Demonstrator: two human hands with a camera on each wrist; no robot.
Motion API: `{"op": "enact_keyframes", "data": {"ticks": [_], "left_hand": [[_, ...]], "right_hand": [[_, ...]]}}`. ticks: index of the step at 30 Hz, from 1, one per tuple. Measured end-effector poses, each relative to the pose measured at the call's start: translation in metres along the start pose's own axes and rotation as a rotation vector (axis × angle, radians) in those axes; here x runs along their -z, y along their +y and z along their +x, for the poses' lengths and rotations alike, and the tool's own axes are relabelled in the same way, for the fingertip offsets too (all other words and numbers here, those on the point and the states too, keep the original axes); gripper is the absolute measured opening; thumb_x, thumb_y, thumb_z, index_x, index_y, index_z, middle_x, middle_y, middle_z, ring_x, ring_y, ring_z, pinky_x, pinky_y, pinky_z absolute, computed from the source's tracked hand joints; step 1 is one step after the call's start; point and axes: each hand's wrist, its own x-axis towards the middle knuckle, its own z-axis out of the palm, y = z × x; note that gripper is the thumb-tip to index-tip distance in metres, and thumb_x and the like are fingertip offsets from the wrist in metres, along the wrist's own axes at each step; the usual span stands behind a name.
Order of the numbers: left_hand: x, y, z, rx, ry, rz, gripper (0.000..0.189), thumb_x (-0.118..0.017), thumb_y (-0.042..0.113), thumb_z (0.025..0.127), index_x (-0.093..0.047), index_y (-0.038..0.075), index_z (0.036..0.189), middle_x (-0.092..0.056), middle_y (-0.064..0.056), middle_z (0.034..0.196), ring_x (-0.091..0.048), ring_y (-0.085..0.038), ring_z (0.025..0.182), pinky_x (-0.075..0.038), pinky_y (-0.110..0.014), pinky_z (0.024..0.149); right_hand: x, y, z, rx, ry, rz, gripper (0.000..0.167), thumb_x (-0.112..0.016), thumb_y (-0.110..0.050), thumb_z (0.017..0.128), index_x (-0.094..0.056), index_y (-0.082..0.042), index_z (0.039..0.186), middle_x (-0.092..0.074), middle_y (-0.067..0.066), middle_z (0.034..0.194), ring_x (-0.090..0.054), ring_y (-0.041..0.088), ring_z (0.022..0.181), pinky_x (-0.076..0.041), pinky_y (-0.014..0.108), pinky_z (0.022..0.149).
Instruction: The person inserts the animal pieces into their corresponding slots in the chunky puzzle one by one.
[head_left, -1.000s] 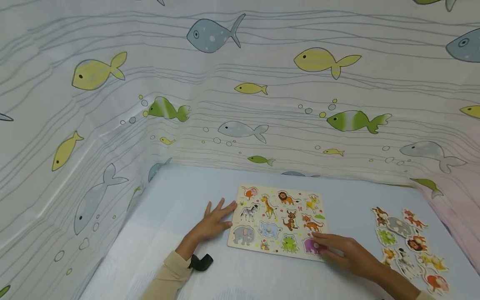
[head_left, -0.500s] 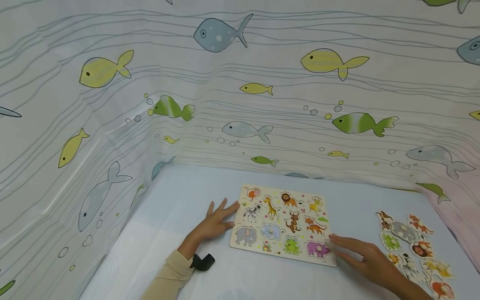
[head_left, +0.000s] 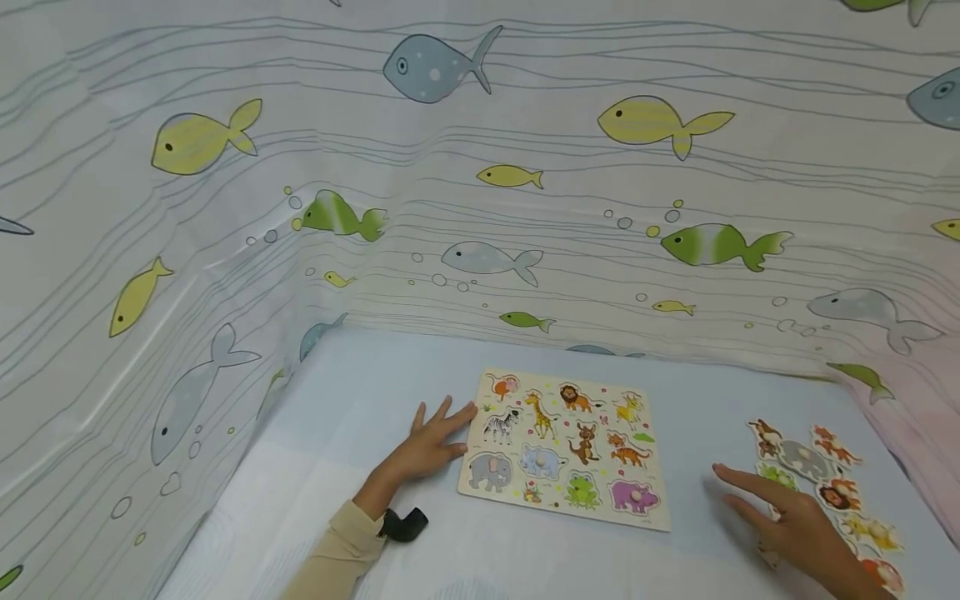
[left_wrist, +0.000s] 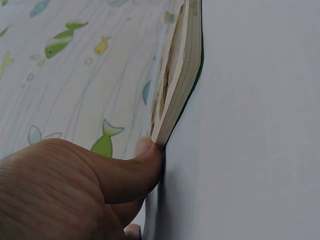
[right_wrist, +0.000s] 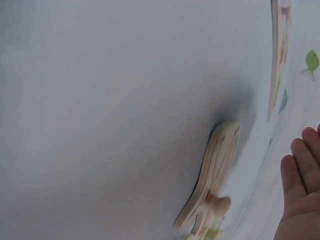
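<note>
A wooden animal peg puzzle board (head_left: 596,518) lies on the light blue surface. My left hand (head_left: 429,446) rests beside its left edge with fingers spread; in the left wrist view the thumb (left_wrist: 135,172) presses against the board's side. On the board sit a purple hippo piece (head_left: 633,497) and a pale blue rhino piece (head_left: 542,462), both with knobs. My right hand (head_left: 802,529) is over the loose animal pieces, its fingers extended and nothing between them. It hides the zebra and giraffe pieces. The right wrist view shows its straight fingers (right_wrist: 295,177) apart from a knobbed piece (right_wrist: 212,170).
Loose pieces lie at the right: an elephant (head_left: 806,461), a lion (head_left: 838,495), a frog (head_left: 777,476), a yellow goat-like animal (head_left: 870,532), a monkey (head_left: 883,573) and others. A fish-patterned curtain (head_left: 420,208) encloses the surface. A black device (head_left: 406,525) sits at the left wrist.
My right hand has let go of the hippo piece and moved right, off the board to the loose pieces. The left hand stays at the board's edge.
</note>
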Motion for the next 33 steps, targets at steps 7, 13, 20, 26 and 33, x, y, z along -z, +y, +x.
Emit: {"op": "enact_keyframes", "data": {"ticks": [7, 13, 20, 26, 33], "left_hand": [[0.004, 0.001, -0.004, 0.014, 0.008, -0.008, 0.065, -0.066, 0.018, 0.095, -0.039, 0.015, 0.154, -0.035, -0.002, 0.162, -0.009, -0.035, 0.156, 0.015, -0.06, 0.122], [0.003, 0.002, -0.001, -0.007, -0.006, -0.023, 0.065, -0.066, 0.018, 0.095, -0.039, 0.015, 0.154, -0.034, -0.003, 0.162, -0.009, -0.036, 0.156, 0.016, -0.061, 0.121], [0.001, 0.001, 0.0, 0.006, -0.001, -0.006, 0.065, -0.066, 0.018, 0.095, -0.04, 0.016, 0.154, -0.035, -0.002, 0.162, -0.01, -0.035, 0.156, 0.015, -0.06, 0.122], [0.003, 0.004, 0.0, 0.004, 0.005, -0.013, 0.066, -0.067, 0.017, 0.094, -0.04, 0.016, 0.154, -0.035, -0.003, 0.161, -0.01, -0.036, 0.156, 0.015, -0.06, 0.122], [0.002, 0.002, 0.0, 0.004, 0.0, -0.009, 0.066, -0.067, 0.017, 0.094, -0.039, 0.015, 0.154, -0.035, -0.003, 0.162, -0.01, -0.036, 0.156, 0.015, -0.061, 0.121]], "right_hand": [[0.014, 0.012, -0.005, -0.066, 0.017, -0.015, 0.062, -0.081, 0.017, 0.066, -0.07, -0.003, 0.124, -0.067, -0.011, 0.128, -0.055, -0.018, 0.116, -0.045, -0.001, 0.089], [0.031, 0.019, -0.017, -0.309, -0.027, -0.109, 0.049, -0.078, -0.005, 0.084, -0.069, -0.019, 0.13, -0.053, -0.035, 0.128, -0.038, -0.034, 0.11, -0.037, -0.008, 0.075], [0.049, 0.031, -0.017, -0.416, -0.014, -0.159, 0.048, -0.074, -0.012, 0.09, -0.064, -0.02, 0.136, -0.038, -0.047, 0.124, -0.041, -0.032, 0.09, -0.045, 0.008, 0.058], [0.057, 0.043, -0.021, -0.426, -0.018, -0.136, 0.046, -0.071, -0.01, 0.093, -0.062, -0.017, 0.137, -0.049, -0.036, 0.133, -0.041, -0.035, 0.097, -0.045, 0.004, 0.06], [0.065, 0.056, -0.024, -0.565, 0.008, -0.177, 0.042, -0.065, -0.022, 0.098, -0.06, -0.009, 0.138, -0.035, -0.044, 0.116, -0.041, -0.032, 0.089, -0.04, 0.015, 0.042]]}}
